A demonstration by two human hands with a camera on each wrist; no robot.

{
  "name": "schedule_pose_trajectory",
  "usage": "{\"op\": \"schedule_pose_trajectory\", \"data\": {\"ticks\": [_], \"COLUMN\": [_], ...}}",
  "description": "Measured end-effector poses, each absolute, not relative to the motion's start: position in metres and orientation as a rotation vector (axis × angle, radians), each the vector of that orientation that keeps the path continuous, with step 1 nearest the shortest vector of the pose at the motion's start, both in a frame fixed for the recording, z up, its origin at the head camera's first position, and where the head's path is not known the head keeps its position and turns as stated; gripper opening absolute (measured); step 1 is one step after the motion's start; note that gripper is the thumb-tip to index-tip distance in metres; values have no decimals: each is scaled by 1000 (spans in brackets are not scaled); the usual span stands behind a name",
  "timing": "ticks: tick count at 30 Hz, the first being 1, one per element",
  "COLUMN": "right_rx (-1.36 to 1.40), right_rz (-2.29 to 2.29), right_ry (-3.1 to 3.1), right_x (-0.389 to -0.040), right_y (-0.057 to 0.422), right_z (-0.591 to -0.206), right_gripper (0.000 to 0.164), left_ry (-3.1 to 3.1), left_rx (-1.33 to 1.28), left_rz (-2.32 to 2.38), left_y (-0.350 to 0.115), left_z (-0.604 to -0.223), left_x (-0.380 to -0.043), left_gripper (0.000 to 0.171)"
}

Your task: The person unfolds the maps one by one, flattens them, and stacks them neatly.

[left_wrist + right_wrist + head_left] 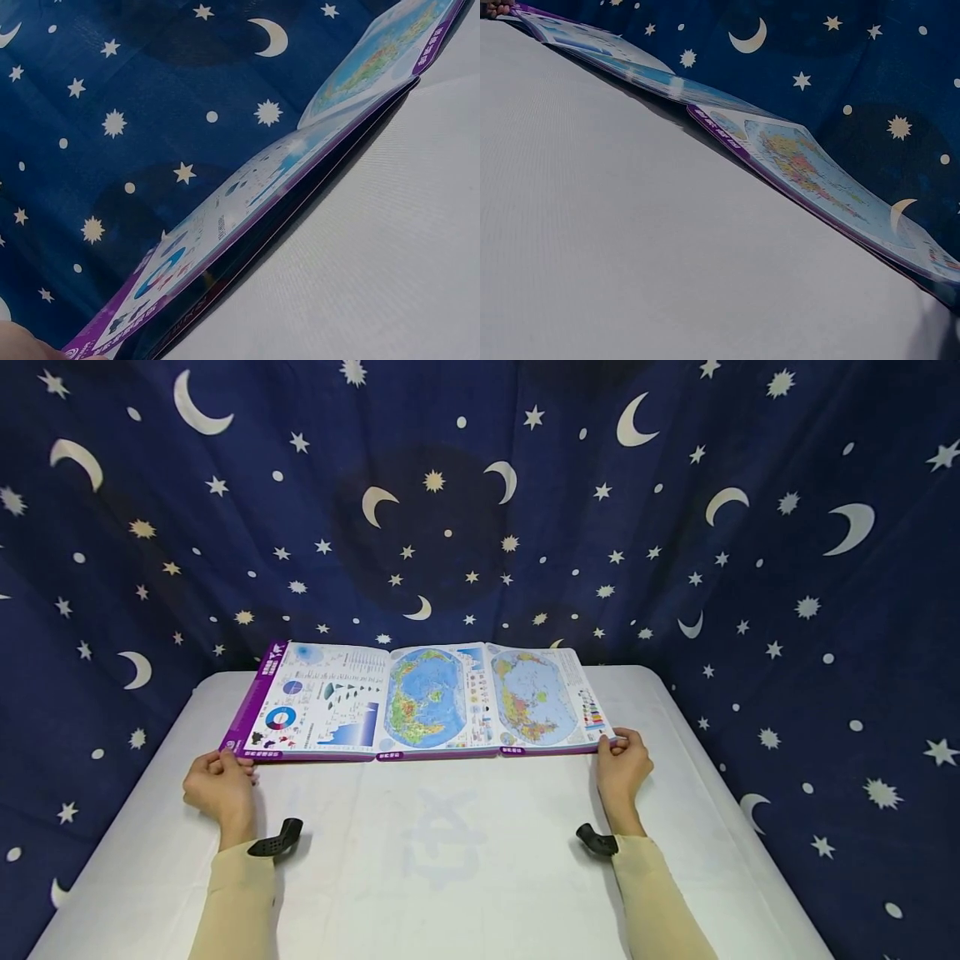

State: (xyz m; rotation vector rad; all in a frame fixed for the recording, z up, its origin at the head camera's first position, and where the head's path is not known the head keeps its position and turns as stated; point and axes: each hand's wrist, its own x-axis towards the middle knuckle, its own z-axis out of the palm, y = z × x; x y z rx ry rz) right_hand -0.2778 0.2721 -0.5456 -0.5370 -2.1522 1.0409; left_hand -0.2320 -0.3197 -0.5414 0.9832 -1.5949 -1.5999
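A fold-out world map point(442, 702) with purple edges lies across the far part of the table, three panels showing side by side. The left panel has charts; the middle and right panels each carry an oval world map. My left hand point(222, 789) pinches its near left corner, and a bit of that hand point(22, 343) shows in the left wrist view. At the opposite end, my right hand point(624, 768) pinches the near right corner between thumb and fingers. Dark under-layers show beneath the map's near edge point(281, 191) in the left wrist view, and its panels bend at the creases.
The white table point(450, 877) has faint bluish marks in its middle. Behind it and along both sides hangs a dark blue curtain point(465, 560) with moons and stars. Black wrist devices, left point(277, 839) and right point(597, 841), sit at the cream sleeves.
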Motion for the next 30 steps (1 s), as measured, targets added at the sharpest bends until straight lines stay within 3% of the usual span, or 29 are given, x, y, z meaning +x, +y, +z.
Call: {"op": "schedule_pose_trajectory", "data": {"ticks": [11, 20, 30], "right_rx": [-420, -157, 21], "right_rz": [1002, 769, 739], "right_ry": [-2180, -2285, -2429], "right_x": [-277, -278, -275], "right_y": [274, 269, 261], "right_z": [-549, -546, -548], "right_gripper": [29, 56, 73], "left_ry": [-1723, -2009, -2244], "left_rx": [1059, 579, 472], "left_rz": [-1314, -939, -871], "left_y": [-310, -303, -297], "left_z": [-539, -550, -550], "left_x": [-228, -235, -238], "left_gripper": [23, 34, 51]}}
